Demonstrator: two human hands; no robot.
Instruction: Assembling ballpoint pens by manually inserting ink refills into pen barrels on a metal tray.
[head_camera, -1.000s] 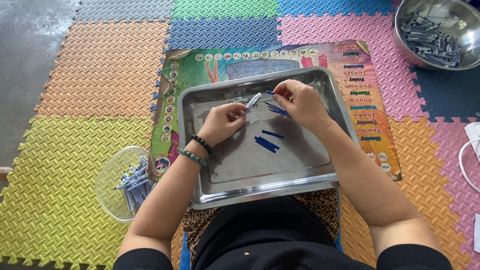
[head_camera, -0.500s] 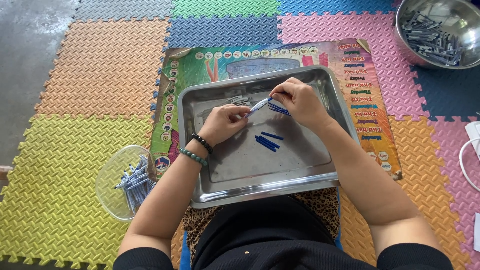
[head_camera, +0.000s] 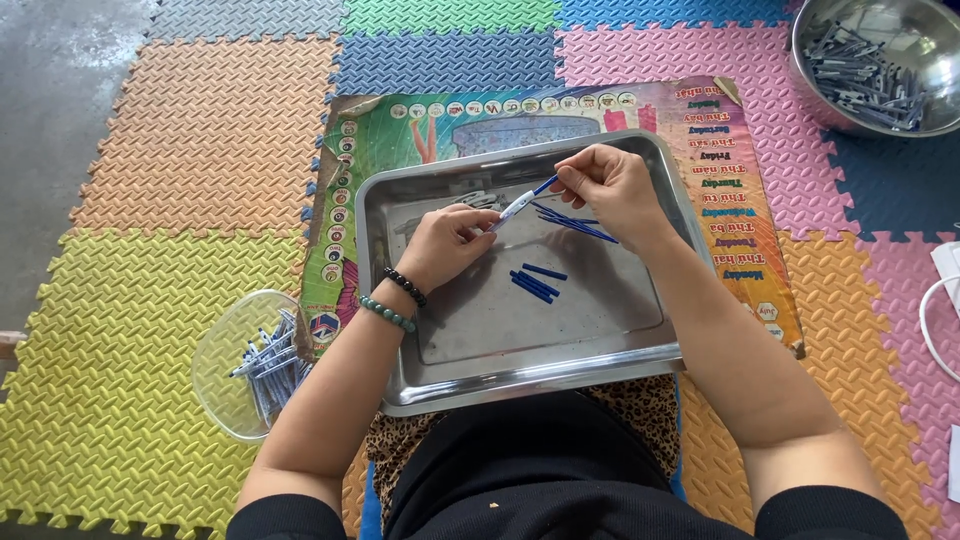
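A steel tray (head_camera: 540, 372) rests on my lap over a colourful printed board. My left hand (head_camera: 445, 243) grips a white pen barrel (head_camera: 514, 209) above the tray. My right hand (head_camera: 608, 185) pinches a thin blue refill (head_camera: 545, 185) at the barrel's open end, and holds several more blue refills (head_camera: 575, 223) that stick out under the palm. Three short blue pen parts (head_camera: 535, 281) lie loose on the tray floor. Beaded bracelets circle my left wrist.
A clear plastic bowl (head_camera: 225, 345) of finished pens sits on the yellow mat at my left. A steel bowl (head_camera: 850, 30) with grey pen parts stands at the far right. A white cable (head_camera: 935, 320) lies at the right edge. Foam mats cover the floor.
The two hands have drawn slightly apart, so more of the white barrel and the blue refill's end shows between them. The loose parts on the tray have not moved.
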